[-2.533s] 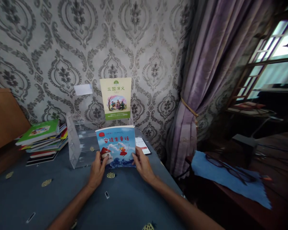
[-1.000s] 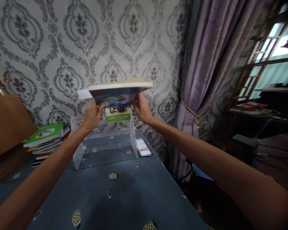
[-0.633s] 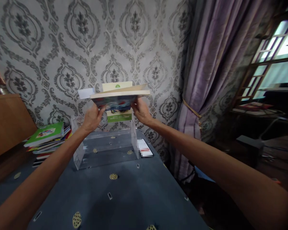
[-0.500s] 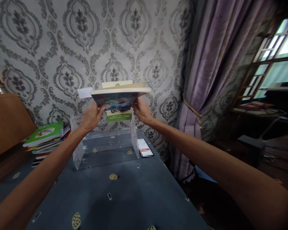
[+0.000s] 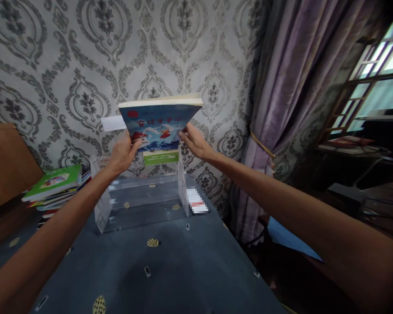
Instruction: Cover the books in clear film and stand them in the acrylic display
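Note:
A blue-covered book with red lettering is held up between my two hands, its cover facing me and its pale page edge on top. My left hand grips the lower left, thumb on the cover. On the lower right, my right hand has its thumb on the front and its fingers behind. Just below and behind it shows the green lower part of another book; what supports that one is hidden. Underneath stands a clear plastic rack on the table.
A stack of books with a green one on top lies at the left, beside a wooden cabinet. A phone lies right of the rack on the dark patterned tablecloth. A purple curtain hangs at the right.
The blue book has tilted up, so its front cover now shows far more. Both hands still hold it. The view has shifted slightly.

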The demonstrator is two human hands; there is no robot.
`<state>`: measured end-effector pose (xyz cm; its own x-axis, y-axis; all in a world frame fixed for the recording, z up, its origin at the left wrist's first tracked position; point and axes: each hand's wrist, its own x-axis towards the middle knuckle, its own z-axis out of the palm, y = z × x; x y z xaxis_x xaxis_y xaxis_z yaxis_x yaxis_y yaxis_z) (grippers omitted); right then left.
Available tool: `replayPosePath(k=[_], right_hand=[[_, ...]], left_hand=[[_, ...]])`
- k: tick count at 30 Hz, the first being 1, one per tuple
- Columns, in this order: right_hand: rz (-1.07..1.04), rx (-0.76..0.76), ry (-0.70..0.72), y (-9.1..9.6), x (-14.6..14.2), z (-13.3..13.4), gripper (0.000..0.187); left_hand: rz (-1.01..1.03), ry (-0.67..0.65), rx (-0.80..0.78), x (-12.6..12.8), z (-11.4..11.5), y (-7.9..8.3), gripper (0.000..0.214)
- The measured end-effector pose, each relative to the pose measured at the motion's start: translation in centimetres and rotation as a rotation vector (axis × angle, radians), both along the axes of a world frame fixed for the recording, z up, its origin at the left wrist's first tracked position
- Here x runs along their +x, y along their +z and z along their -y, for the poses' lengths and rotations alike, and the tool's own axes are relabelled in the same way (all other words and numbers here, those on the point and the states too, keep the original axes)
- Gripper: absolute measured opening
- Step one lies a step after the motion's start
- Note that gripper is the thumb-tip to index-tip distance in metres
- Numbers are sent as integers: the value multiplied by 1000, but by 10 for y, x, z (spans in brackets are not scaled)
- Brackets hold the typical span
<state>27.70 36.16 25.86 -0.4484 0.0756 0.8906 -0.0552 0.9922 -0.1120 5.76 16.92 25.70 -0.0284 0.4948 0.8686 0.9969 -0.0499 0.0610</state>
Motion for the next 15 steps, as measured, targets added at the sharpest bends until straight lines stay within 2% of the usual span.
replayPosePath(k=[4,8,12,15], right_hand=[[67,-92,127,9,2,2,67],[85,-305,269,12,-2,9,65],[81,-464,302,11,-5,11,63],[46,-512,301,10,-7,8,58]], left_hand=[[13,5,-2,-2,-2,4,44],[27,-10,17,-3,-5,6,44],[43,-45,51,-4,-8,8,45],[97,-151,25,-5,-10,10,46]])
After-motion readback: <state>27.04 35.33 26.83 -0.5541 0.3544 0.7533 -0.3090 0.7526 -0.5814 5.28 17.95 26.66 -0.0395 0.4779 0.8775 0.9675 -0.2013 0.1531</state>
